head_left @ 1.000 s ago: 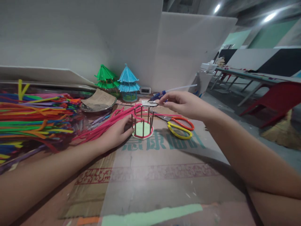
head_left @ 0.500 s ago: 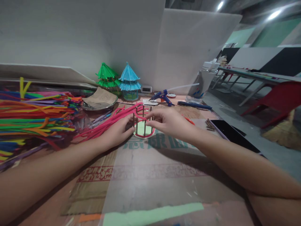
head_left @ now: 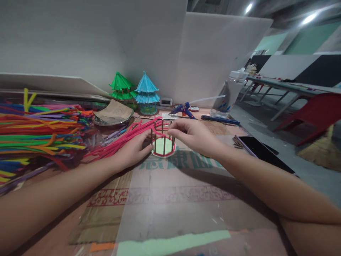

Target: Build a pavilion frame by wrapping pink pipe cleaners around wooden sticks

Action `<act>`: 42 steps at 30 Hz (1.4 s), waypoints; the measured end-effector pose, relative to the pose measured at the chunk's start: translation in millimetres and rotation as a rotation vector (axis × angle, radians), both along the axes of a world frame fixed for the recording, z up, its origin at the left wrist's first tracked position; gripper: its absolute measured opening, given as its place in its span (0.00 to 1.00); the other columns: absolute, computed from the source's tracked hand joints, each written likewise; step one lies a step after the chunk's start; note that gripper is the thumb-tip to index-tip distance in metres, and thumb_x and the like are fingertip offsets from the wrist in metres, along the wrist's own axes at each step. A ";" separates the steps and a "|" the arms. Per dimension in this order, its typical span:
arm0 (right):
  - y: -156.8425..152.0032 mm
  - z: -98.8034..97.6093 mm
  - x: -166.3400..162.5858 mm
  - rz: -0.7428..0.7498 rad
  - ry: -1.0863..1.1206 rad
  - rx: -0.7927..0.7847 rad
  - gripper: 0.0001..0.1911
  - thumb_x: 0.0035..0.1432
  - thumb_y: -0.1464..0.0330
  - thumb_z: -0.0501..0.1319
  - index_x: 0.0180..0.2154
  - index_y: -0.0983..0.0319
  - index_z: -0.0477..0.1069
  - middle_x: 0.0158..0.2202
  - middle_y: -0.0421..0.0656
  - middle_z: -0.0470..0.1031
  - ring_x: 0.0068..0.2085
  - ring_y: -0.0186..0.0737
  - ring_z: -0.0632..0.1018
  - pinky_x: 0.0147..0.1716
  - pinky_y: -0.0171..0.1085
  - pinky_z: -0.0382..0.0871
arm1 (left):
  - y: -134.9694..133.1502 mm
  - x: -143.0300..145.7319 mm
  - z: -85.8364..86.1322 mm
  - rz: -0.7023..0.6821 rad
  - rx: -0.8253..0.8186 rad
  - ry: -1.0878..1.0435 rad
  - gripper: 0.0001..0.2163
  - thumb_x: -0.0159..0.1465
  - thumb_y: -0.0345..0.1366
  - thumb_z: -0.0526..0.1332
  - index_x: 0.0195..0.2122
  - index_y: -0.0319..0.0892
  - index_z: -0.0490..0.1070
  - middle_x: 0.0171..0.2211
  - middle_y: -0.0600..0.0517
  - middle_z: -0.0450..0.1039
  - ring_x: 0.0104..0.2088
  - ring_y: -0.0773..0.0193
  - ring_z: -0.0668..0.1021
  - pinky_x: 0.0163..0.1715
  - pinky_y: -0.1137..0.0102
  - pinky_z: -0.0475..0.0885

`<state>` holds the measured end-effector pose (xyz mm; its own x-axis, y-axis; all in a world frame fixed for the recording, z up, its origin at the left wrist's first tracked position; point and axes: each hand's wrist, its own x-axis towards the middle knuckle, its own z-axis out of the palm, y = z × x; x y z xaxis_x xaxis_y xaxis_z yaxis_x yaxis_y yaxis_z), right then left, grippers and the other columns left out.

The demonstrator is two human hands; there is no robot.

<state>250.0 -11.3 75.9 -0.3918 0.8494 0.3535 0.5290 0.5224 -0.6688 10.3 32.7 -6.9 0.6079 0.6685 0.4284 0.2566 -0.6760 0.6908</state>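
Note:
A small pavilion frame [head_left: 164, 146] stands upright on the board, with thin brown sticks as posts around a pale green base edged in pink. A pink pipe cleaner [head_left: 160, 135] runs around the posts at upper height. My left hand [head_left: 137, 147] is closed at the frame's left side, thumb low near the base and fingers at a left post; its fingertips are partly hidden. On the right, my right hand [head_left: 193, 137] pinches the pipe cleaner beside a right post, thumb and forefinger together. Loose pink pipe cleaners [head_left: 119, 140] lie behind my left hand.
Bundles of coloured pipe cleaners [head_left: 42, 135] fill the left. Behind stand a green model pavilion [head_left: 121, 87], a blue one [head_left: 147, 90] and a blue glue gun [head_left: 183, 109]. A phone [head_left: 266, 154], short brown sticks [head_left: 238, 142] and a clear bottle [head_left: 226, 94] are at right.
My right hand has shifted slightly right along the pink pipe cleaner, from a front post to the right side. My left hand stays at the frame.

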 end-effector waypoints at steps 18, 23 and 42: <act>-10.9 23.0 7.9 0.021 -0.105 0.061 0.05 0.68 0.69 0.65 0.40 0.63 0.79 0.26 0.36 0.71 0.28 0.33 0.69 0.29 0.36 0.56 | -1.0 -1.2 -0.1 0.041 0.018 0.055 0.12 0.72 0.40 0.59 0.53 0.43 0.72 0.52 0.46 0.80 0.55 0.53 0.81 0.60 0.57 0.77; -9.9 7.3 0.8 -0.047 -0.219 0.103 0.05 0.67 0.69 0.67 0.42 0.62 0.81 0.24 0.34 0.71 0.27 0.32 0.68 0.31 0.35 0.55 | 0.2 -0.4 -1.2 0.017 -0.011 0.015 0.10 0.71 0.40 0.60 0.51 0.43 0.72 0.52 0.45 0.80 0.53 0.53 0.82 0.58 0.56 0.78; 4.5 49.9 43.5 -0.229 -0.079 0.181 0.13 0.72 0.63 0.59 0.38 0.61 0.78 0.26 0.39 0.70 0.29 0.36 0.70 0.32 0.38 0.59 | -2.3 -3.0 2.6 0.093 0.001 0.097 0.11 0.70 0.41 0.59 0.50 0.42 0.71 0.49 0.44 0.80 0.52 0.51 0.83 0.55 0.56 0.80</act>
